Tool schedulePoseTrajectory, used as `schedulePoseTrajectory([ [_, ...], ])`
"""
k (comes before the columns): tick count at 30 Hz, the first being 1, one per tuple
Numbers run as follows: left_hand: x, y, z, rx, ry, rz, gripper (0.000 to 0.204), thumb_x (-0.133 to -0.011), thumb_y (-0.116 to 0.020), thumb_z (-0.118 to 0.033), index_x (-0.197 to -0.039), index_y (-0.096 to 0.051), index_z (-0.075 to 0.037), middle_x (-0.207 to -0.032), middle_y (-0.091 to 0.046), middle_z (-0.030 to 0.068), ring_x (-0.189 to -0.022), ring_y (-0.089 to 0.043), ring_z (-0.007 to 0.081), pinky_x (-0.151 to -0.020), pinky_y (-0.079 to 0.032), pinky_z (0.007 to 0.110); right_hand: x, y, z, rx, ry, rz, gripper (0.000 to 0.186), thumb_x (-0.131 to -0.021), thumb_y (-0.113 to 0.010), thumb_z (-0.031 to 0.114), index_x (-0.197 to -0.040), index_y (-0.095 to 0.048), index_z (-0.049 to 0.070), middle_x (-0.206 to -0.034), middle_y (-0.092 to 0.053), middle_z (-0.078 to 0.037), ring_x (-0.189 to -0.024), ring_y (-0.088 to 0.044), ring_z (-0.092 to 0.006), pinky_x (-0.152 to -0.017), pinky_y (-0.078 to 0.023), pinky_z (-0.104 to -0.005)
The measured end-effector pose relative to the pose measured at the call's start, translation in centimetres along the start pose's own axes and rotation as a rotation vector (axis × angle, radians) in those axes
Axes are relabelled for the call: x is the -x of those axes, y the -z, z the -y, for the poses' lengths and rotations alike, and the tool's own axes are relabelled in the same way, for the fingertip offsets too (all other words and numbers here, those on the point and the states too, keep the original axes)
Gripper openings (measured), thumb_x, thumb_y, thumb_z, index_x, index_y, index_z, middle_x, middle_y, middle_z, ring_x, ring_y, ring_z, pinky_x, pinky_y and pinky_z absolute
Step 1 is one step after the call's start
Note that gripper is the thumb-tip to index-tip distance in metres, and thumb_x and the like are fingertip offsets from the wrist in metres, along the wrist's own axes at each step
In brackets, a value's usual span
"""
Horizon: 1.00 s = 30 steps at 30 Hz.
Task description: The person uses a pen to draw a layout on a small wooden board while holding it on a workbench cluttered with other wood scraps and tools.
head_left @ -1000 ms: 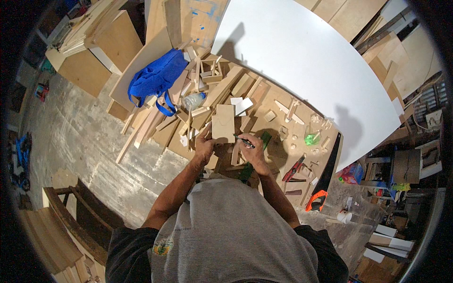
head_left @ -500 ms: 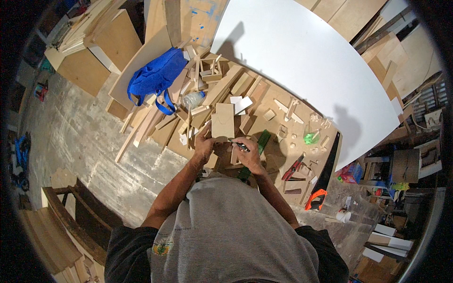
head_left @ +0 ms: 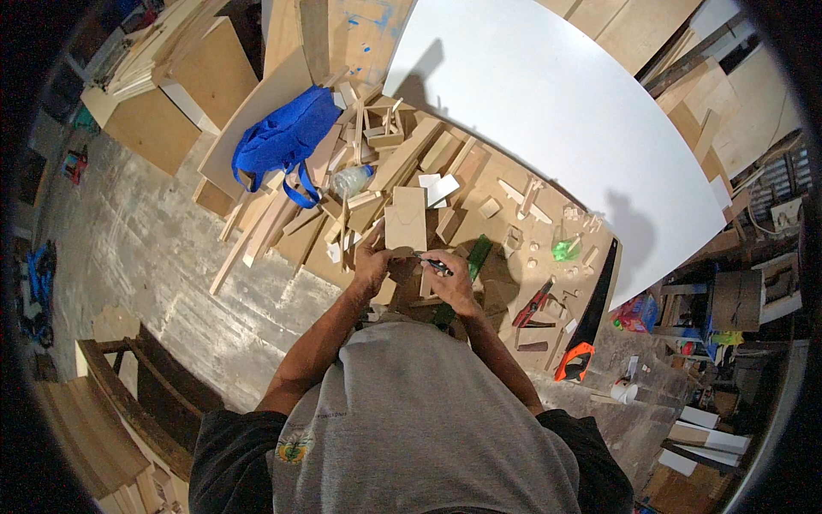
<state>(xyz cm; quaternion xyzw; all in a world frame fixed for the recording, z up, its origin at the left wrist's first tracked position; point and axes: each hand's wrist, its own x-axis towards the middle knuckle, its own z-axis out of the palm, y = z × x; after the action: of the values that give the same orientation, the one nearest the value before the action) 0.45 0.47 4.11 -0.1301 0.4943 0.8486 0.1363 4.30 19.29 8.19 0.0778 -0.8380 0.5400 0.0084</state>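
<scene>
My left hand [head_left: 371, 264] is closed on the near left corner of a rectangular tan board [head_left: 405, 218]. Between the fingers of my right hand [head_left: 455, 278] is a slim dark pen-like tool [head_left: 438, 266], its tip at the near edge of that board. Whether it is a pen or a blade is too small to tell. Under and beside my hands lie wood offcuts, and a green strip [head_left: 479, 254] sits just beyond my right hand. Some of the left fingers are hidden behind the board.
A blue cloth bag [head_left: 282, 141] and a plastic bottle [head_left: 352, 180] lie among scrap wood on the left. To the right are a red-handled tool [head_left: 534, 306], a handsaw [head_left: 591, 300] with an orange handle, and several small wooden pieces. A large white panel [head_left: 548, 111] stands beyond.
</scene>
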Motion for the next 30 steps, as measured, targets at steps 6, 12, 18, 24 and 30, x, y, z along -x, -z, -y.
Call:
schedulePoseTrajectory([
  [6, -0.4, 0.7, 0.9, 0.097, 0.001, 0.012, 0.076, -0.079, -0.046, 0.019, -0.148, -0.034, -0.008, -0.119, -0.063, 0.0207, -0.089, -0.070, 0.0263, -0.073, -0.061, 0.034, -0.4, -0.3, -0.5, 0.007, 0.057, -0.016, 0.016, -0.087, -0.066, 0.007, -0.102, -0.068, 0.001, -0.094, -0.070, -0.010, -0.082, -0.066, -0.0145, -0.072, -0.052, -0.0271],
  [12, -0.2, 0.4, 0.4, 0.093, -0.005, 0.018, 0.076, -0.079, -0.045, 0.021, -0.148, -0.036, -0.010, -0.115, -0.064, 0.0226, -0.089, -0.070, 0.0286, -0.073, -0.062, 0.036, -1.4, -0.7, 1.5, -0.065, 0.009, 0.059, 0.020, -0.085, -0.068, 0.008, -0.103, -0.067, 0.001, -0.096, -0.070, -0.013, -0.087, -0.068, -0.0212, -0.077, -0.054, -0.0345],
  [18, 0.0, 0.3, 0.2, 0.121, 0.000, -0.004, 0.076, -0.078, -0.049, 0.020, -0.147, -0.038, -0.010, -0.111, -0.067, 0.0201, -0.084, -0.070, 0.0264, -0.072, -0.061, 0.034, -2.2, -1.3, 0.4, 0.035, 0.091, 0.078, 0.021, -0.087, -0.068, 0.013, -0.103, -0.069, 0.000, -0.094, -0.071, -0.010, -0.081, -0.067, -0.0138, -0.068, -0.054, -0.0272],
  [24, -0.3, 0.4, 0.6, 0.087, -0.016, 0.015, 0.077, -0.077, -0.050, 0.020, -0.147, -0.038, -0.010, -0.107, -0.068, 0.0182, -0.080, -0.070, 0.0237, -0.068, -0.060, 0.032, -2.2, -1.3, -0.5, 0.044, 0.120, 0.084, 0.019, -0.085, -0.068, 0.010, -0.101, -0.068, 0.000, -0.095, -0.071, -0.012, -0.082, -0.067, -0.0172, -0.071, -0.054, -0.0304],
  [30, -0.1, 0.2, 0.2, 0.038, -0.005, 0.008, 0.076, -0.077, -0.051, 0.019, -0.147, -0.037, -0.008, -0.106, -0.069, 0.0176, -0.076, -0.071, 0.0226, -0.065, -0.060, 0.032, -1.4, -0.8, -0.7, 0.007, 0.055, 0.114, 0.018, -0.083, -0.069, 0.008, -0.100, -0.068, 0.002, -0.095, -0.070, -0.014, -0.089, -0.069, -0.0247, -0.080, -0.054, -0.0358],
])
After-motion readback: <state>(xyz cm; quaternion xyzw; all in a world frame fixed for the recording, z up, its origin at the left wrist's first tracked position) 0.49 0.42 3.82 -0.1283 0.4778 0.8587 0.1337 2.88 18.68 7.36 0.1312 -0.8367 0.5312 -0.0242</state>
